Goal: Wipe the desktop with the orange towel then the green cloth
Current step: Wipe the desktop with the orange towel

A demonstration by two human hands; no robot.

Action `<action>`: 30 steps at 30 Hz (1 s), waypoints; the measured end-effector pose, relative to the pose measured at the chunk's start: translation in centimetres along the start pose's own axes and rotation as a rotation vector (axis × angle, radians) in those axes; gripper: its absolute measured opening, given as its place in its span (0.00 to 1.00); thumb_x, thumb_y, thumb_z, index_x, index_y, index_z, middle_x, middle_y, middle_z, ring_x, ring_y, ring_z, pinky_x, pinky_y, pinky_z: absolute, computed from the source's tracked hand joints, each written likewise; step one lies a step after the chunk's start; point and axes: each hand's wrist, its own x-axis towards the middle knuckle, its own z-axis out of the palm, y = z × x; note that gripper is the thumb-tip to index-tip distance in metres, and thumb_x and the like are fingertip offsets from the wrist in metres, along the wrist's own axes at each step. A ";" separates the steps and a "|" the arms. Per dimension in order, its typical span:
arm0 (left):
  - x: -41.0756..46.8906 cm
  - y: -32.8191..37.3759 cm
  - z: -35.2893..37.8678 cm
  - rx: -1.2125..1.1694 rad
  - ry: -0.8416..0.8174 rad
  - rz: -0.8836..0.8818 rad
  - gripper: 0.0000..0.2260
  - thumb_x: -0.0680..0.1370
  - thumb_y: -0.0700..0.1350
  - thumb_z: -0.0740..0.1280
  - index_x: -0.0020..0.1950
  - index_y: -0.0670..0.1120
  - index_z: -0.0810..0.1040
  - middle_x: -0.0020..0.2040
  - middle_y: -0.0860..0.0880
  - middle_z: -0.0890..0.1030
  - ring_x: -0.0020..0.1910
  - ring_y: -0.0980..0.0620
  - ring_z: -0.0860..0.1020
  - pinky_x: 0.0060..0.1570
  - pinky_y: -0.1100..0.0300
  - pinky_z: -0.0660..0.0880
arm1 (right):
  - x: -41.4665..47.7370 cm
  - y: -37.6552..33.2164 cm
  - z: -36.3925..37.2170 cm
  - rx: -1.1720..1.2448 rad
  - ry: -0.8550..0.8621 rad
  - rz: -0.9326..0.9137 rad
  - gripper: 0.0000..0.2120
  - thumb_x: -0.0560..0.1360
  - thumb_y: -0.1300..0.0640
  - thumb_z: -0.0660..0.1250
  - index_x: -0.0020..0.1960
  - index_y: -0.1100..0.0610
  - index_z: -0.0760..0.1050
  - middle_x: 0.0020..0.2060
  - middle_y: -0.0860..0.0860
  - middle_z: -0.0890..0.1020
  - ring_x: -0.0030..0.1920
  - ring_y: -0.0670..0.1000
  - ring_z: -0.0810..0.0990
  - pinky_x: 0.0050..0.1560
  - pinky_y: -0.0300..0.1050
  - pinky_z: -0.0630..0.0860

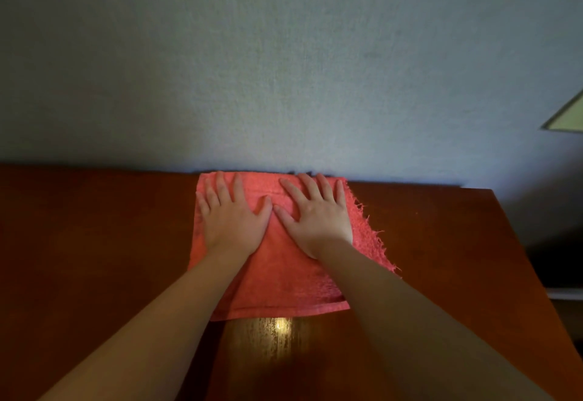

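Shows left hand (233,224) and right hand (318,224) pressed flat, fingers straight and spread, side by side on the orange towel (284,287) at the far edge of the tabletop (94,242) against the wall (284,85); risks bunching the towel or snagging its frayed right edge if pressure turns uneven.

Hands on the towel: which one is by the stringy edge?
The right hand: it presses beside the frayed edge of the orange towel; the left hand lies by the smooth edge.

The orange towel (284,274) lies on a reddish-brown wooden desktop (94,242) before a pale blue-grey wall (284,69).
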 end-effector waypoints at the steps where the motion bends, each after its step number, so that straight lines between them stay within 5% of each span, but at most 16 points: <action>1: 0.0 0.0 0.0 0.001 -0.001 0.000 0.33 0.78 0.63 0.52 0.77 0.46 0.50 0.78 0.41 0.48 0.76 0.41 0.47 0.74 0.45 0.40 | 0.1 0.0 0.0 -0.001 0.005 -0.002 0.31 0.74 0.32 0.39 0.76 0.39 0.51 0.77 0.46 0.53 0.77 0.54 0.45 0.74 0.60 0.37; 11: 0.9 0.5 -0.1 0.014 -0.013 0.020 0.32 0.78 0.59 0.54 0.76 0.42 0.53 0.78 0.44 0.54 0.76 0.43 0.49 0.74 0.46 0.42 | 0.8 0.1 0.2 -0.010 0.018 -0.031 0.27 0.78 0.37 0.47 0.76 0.42 0.54 0.75 0.50 0.58 0.75 0.58 0.53 0.74 0.61 0.41; 15: 0.5 2.4 0.2 0.017 0.013 -0.004 0.29 0.79 0.57 0.54 0.75 0.42 0.57 0.76 0.44 0.58 0.75 0.42 0.53 0.74 0.45 0.45 | 1.4 1.5 -0.1 -0.030 0.065 -0.182 0.25 0.79 0.40 0.50 0.75 0.43 0.56 0.72 0.52 0.64 0.70 0.59 0.62 0.70 0.58 0.51; 21: -2.0 11.8 2.0 0.001 0.102 0.091 0.35 0.72 0.60 0.41 0.68 0.42 0.68 0.68 0.42 0.70 0.71 0.41 0.62 0.72 0.45 0.53 | 0.3 11.3 -2.4 -0.094 0.046 -0.206 0.26 0.77 0.38 0.48 0.74 0.41 0.58 0.68 0.50 0.70 0.63 0.58 0.69 0.61 0.54 0.61; 26: -4.2 21.7 3.8 -0.052 0.094 0.132 0.29 0.74 0.57 0.46 0.57 0.39 0.77 0.56 0.37 0.78 0.61 0.37 0.73 0.68 0.42 0.62 | -2.1 20.9 -4.9 -0.120 0.056 -0.066 0.40 0.65 0.33 0.33 0.72 0.41 0.62 0.68 0.48 0.71 0.63 0.58 0.70 0.59 0.54 0.62; 30: -5.3 26.5 4.5 -0.001 0.047 0.156 0.24 0.79 0.56 0.50 0.66 0.43 0.70 0.66 0.40 0.72 0.68 0.40 0.65 0.72 0.46 0.54 | -3.9 25.3 -5.6 -0.120 0.061 0.035 0.31 0.73 0.32 0.43 0.71 0.40 0.63 0.68 0.47 0.71 0.64 0.57 0.70 0.61 0.54 0.62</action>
